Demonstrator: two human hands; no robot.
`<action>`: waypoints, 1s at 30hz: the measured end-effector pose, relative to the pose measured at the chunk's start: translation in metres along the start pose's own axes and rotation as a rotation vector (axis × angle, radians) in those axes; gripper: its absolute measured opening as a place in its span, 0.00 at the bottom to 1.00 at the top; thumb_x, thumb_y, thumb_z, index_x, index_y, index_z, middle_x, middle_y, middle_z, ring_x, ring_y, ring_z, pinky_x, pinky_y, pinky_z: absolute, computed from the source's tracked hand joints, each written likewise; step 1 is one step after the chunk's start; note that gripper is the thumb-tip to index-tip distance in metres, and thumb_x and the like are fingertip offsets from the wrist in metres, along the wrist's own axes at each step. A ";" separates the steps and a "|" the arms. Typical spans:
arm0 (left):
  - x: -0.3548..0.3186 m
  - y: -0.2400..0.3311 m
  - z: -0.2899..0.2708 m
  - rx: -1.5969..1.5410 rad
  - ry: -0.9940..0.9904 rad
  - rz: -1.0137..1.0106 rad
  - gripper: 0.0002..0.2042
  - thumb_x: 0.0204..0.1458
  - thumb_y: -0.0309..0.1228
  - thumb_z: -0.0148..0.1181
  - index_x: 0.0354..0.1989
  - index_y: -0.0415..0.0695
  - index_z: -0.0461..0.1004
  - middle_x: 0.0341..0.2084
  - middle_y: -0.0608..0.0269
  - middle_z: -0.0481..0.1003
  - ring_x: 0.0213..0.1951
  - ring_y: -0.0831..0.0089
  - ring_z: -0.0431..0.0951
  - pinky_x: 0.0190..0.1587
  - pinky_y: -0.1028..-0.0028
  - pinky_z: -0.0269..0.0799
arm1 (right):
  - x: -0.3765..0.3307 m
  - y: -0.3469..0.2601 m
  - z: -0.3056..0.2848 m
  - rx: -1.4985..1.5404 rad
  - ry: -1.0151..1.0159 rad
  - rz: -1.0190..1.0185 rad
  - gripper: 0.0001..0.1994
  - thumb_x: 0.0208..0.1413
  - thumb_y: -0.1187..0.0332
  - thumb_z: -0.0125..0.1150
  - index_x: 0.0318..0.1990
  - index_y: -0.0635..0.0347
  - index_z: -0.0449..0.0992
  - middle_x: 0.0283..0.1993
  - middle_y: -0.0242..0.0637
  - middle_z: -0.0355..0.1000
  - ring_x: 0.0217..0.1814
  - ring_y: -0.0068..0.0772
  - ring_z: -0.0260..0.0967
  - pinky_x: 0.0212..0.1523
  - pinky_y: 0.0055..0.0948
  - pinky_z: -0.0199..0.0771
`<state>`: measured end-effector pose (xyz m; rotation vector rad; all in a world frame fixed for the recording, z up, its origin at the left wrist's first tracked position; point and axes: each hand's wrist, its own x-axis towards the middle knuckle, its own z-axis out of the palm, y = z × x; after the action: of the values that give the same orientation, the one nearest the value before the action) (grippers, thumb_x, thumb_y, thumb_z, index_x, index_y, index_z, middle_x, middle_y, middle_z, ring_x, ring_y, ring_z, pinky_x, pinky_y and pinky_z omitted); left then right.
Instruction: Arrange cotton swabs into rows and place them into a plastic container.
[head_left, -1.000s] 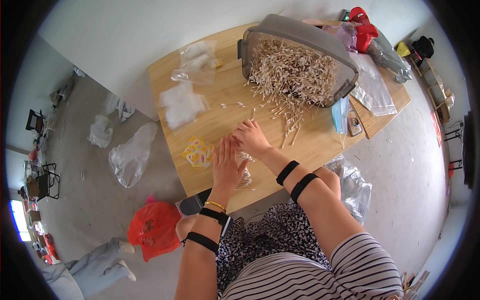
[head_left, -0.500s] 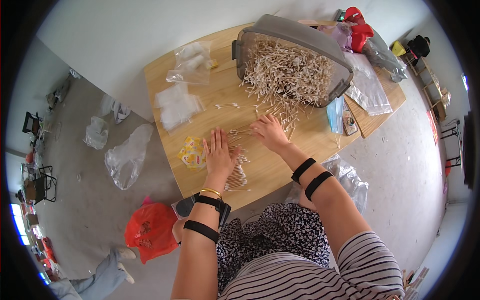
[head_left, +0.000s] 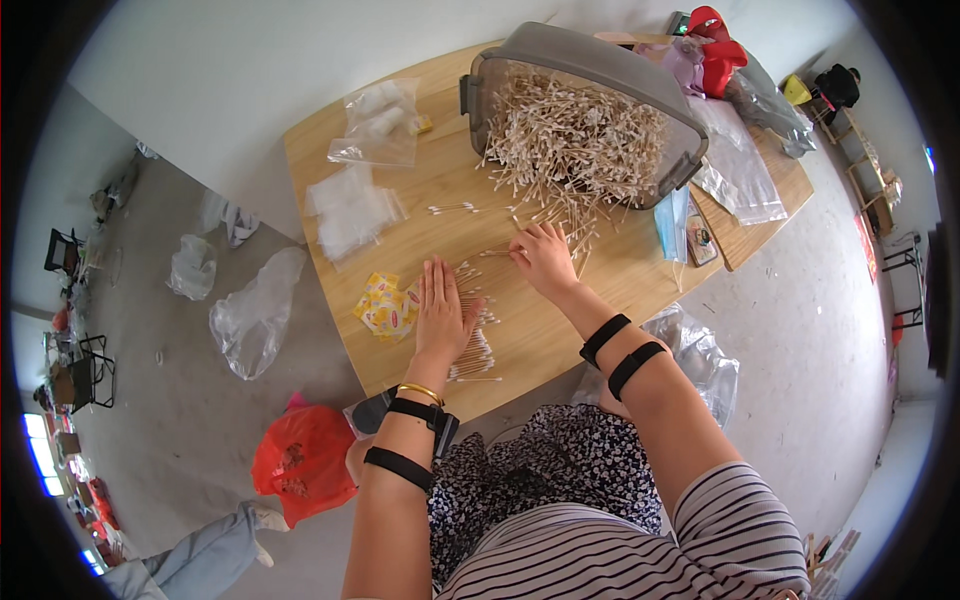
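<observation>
My left hand lies flat with its fingers stretched out, over the left side of a row of cotton swabs lined up on the table. Part of the row is hidden beneath it. To its right, my right hand has its fingers bent and pinched around cotton swabs, whose tips stick out toward the left; how many cannot be seen. Just beyond that hand, loose swabs spill from a tipped grey plastic bin holding a large heap of swabs. Yellow printed paper cards lie beside my left hand.
On the wooden table are clear plastic sleeves, a bag of white packs and a few separate swabs. A blue mask and a phone lie at right. A red bag sits below the left edge.
My right hand has shifted slightly right, with swab tips now showing left of its fingers. My left hand stays flat on the row, its fingers now closer together.
</observation>
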<state>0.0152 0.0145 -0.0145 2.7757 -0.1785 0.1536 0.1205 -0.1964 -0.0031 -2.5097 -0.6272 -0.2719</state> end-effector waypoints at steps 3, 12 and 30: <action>0.000 0.002 -0.007 -0.012 0.012 0.013 0.42 0.65 0.54 0.45 0.74 0.29 0.43 0.74 0.38 0.45 0.76 0.45 0.41 0.76 0.51 0.38 | 0.009 -0.007 0.011 -0.008 0.033 -0.032 0.04 0.49 0.70 0.67 0.31 0.50 0.77 0.38 0.30 0.72 0.49 0.38 0.67 0.52 0.39 0.65; -0.045 -0.015 -0.039 -0.031 0.047 -0.061 0.41 0.64 0.51 0.50 0.74 0.33 0.44 0.69 0.41 0.58 0.72 0.49 0.55 0.75 0.47 0.39 | 0.038 -0.048 0.041 0.125 -0.085 -0.071 0.04 0.50 0.70 0.66 0.32 0.50 0.77 0.39 0.30 0.72 0.50 0.39 0.67 0.53 0.39 0.66; -0.012 0.009 -0.012 0.141 -0.104 0.059 0.45 0.63 0.60 0.43 0.74 0.31 0.45 0.75 0.42 0.45 0.77 0.52 0.40 0.77 0.53 0.35 | -0.019 -0.054 0.008 0.356 0.084 0.050 0.08 0.54 0.76 0.60 0.41 0.57 0.80 0.43 0.40 0.72 0.51 0.49 0.67 0.54 0.43 0.70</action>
<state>0.0015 0.0119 -0.0016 2.9221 -0.2868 0.0378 0.0782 -0.1587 0.0080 -2.1574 -0.5273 -0.2239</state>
